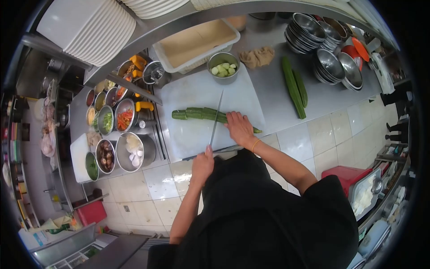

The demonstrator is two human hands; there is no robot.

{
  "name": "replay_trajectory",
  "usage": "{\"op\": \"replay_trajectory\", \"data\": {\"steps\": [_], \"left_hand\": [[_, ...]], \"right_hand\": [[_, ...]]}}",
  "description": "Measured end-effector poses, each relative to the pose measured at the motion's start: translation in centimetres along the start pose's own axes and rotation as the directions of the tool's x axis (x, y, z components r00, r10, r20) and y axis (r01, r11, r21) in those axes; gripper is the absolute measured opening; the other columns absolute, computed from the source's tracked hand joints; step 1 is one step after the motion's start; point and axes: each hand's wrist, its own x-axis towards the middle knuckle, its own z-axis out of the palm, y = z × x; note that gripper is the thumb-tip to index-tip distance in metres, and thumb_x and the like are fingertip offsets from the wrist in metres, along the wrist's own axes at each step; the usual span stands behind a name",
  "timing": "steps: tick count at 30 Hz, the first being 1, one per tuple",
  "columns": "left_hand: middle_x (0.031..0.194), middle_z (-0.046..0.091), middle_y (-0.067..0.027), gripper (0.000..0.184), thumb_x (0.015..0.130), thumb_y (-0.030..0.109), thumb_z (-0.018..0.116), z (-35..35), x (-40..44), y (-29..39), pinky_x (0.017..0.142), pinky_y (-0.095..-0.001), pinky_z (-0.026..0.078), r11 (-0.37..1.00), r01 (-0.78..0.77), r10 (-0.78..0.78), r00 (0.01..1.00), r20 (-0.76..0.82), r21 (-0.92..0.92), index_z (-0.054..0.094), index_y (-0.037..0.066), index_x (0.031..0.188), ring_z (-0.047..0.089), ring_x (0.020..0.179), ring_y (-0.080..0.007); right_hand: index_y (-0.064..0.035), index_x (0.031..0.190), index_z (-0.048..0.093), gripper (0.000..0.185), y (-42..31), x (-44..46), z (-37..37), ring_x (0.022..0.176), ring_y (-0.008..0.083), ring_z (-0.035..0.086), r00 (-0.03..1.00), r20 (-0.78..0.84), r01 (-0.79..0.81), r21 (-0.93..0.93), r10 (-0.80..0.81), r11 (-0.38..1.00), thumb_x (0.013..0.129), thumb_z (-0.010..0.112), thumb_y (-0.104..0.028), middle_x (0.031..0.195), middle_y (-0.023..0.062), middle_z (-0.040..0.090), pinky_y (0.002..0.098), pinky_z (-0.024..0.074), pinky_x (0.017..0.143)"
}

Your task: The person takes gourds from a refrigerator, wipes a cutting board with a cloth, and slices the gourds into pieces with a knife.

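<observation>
My left hand point(203, 167) is closed round the handle of a knife point(216, 117), whose long blade lies across a long green gourd point(200, 114). The gourd rests on a white cutting board point(188, 139), with cuts visible along its left part. Bent over the gourd's right part, my right hand point(238, 126) grips it just right of the blade. The narrow stem end sticks out past that hand. At the board's back edge stands a metal pot point(223, 79) holding pale green chunks.
Metal bowls of cut vegetables and mushrooms point(106, 157) stand on the left. Two long green gourds point(293, 87) and a brown cloth point(257, 57) lie to the right. Behind are a plastic basket point(168, 62), stacked metal bowls point(329, 66) and an overhead shelf point(148, 33) with white plates.
</observation>
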Motion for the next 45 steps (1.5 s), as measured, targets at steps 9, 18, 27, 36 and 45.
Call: {"op": "replay_trajectory", "data": {"steps": [9,18,27,36,45], "left_hand": [[0.091,0.062,-0.0407,0.077,0.104,0.052,0.03,-1.3,-0.3,0.0,0.093,-0.0578,0.044,0.998,0.019,-0.017,1.0,0.026,-0.055,0.068,-0.013,0.085,0.059,0.096,-0.0573],[0.093,0.062,-0.0395,0.075,0.103,0.053,0.032,0.4,2.1,0.5,0.092,-0.0573,0.045,0.994,0.027,-0.03,0.999,-0.03,-0.102,0.07,-0.01,0.091,0.059,0.098,-0.0566],[0.082,0.065,-0.0291,0.071,0.103,0.054,0.034,-1.3,-4.6,0.8,0.079,-0.0511,0.047,0.991,-0.033,0.023,0.997,-0.077,-0.129,0.066,-0.008,0.09,0.063,0.084,-0.047],[0.095,0.063,-0.0358,0.068,0.104,0.05,0.031,0.8,-3.3,2.9,0.085,-0.057,0.043,0.997,-0.043,0.048,0.997,0.065,-0.071,0.066,-0.007,0.093,0.058,0.096,-0.0551],[0.093,0.064,-0.0351,0.06,0.105,0.045,0.035,-0.6,-4.0,5.8,0.082,-0.0576,0.045,0.978,-0.122,0.123,0.992,-0.004,-0.168,0.066,-0.006,0.095,0.058,0.093,-0.0556]], "right_hand": [[-0.0027,0.119,0.056,0.036,0.0,-0.2,0.4,0.105,0.0285,0.054,0.999,-0.04,0.02,-0.032,-0.022,0.999,0.091,0.062,-0.025,0.11,0.0111,0.056,0.0438,0.0429,0.084],[-0.0027,0.121,0.055,0.044,0.0,-0.6,-1.0,0.106,0.0297,0.053,0.998,-0.058,0.005,-0.034,-0.007,0.999,0.087,0.067,-0.029,0.11,0.011,0.056,0.0436,0.042,0.085],[0.0,0.123,0.053,0.051,2.9,-4.9,-2.8,0.104,0.0325,0.057,0.993,0.073,-0.094,-0.028,0.096,0.995,0.081,0.073,-0.021,0.111,0.0145,0.056,0.0466,0.0466,0.086],[0.0009,0.116,0.057,0.043,2.2,-3.2,-6.4,0.11,0.0355,0.056,0.986,-0.159,-0.075,-0.115,0.057,0.991,0.081,0.073,-0.017,0.107,0.0148,0.059,0.0456,0.049,0.088],[-0.0077,0.113,0.063,0.032,6.0,-4.8,-4.7,0.082,0.0367,0.068,0.982,0.139,-0.138,0.059,0.129,0.989,0.085,0.07,-0.024,0.098,0.0139,0.063,0.048,0.0544,0.071]]}}
